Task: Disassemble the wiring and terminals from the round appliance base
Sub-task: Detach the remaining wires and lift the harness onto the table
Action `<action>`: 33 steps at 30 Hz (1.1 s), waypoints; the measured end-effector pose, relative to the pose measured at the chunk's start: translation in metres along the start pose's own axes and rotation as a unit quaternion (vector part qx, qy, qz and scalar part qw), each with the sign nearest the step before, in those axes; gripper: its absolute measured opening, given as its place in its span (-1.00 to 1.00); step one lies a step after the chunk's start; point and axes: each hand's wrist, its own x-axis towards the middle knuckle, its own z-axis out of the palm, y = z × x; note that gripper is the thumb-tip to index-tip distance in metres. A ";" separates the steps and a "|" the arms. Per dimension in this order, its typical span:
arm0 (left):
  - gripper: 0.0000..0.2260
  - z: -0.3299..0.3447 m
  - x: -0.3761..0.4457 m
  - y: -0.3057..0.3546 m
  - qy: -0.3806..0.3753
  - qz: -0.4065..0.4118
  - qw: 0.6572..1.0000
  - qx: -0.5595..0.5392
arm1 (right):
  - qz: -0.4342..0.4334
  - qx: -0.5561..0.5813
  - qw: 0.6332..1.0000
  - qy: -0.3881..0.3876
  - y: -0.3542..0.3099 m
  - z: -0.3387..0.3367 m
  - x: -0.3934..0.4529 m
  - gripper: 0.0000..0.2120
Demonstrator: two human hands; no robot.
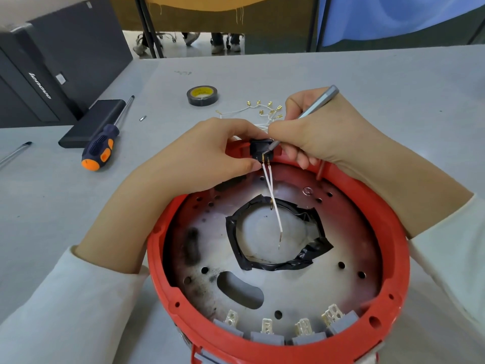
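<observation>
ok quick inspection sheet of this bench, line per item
surface: grey table, scuffed
job's things: red round base; black switch block at its far rim
clutter: orange-handled screwdriver, black tape roll, small bit
grippers: left hand pinches the switch block; right hand holds a slim grey tool
cables: two white wires hang from the block; removed wires lie behind
surroundings: black computer case, chair legs

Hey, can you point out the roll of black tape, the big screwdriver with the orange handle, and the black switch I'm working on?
roll of black tape (202, 95): head view, on its yellow inner core.
orange-handled screwdriver (101, 147): head view, on the handle's grip.
black switch (259, 147): head view, on its body, between the fingers.
</observation>
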 end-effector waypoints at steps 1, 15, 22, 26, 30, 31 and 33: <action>-0.72 0.000 0.000 0.000 0.000 0.000 1.000 0.002 | 0.001 -0.002 1.000 -0.005 0.000 0.000 0.000 -0.77; -0.70 -0.001 0.001 -0.001 -0.001 0.004 1.000 0.004 | -0.012 0.018 0.999 0.027 0.006 0.000 -0.003 -0.80; -0.69 0.001 0.002 -0.002 -0.002 -0.004 1.000 0.007 | -0.017 -0.006 1.000 -0.010 0.003 -0.002 -0.006 -0.79; -0.68 0.000 0.003 -0.002 0.004 -0.009 1.000 0.016 | -0.025 -0.003 0.999 -0.022 0.003 -0.003 -0.007 -0.79; -0.67 0.000 0.003 -0.003 0.002 -0.008 1.000 0.022 | -0.032 0.015 0.999 -0.029 0.002 -0.003 -0.004 -0.70; -0.66 0.000 0.003 -0.003 0.002 -0.006 1.000 0.024 | -0.035 0.012 0.999 -0.025 0.002 -0.002 -0.004 -0.68; -0.67 0.000 0.002 -0.004 0.004 -0.002 1.000 0.022 | -0.041 0.006 0.999 -0.017 0.002 -0.002 -0.004 -0.67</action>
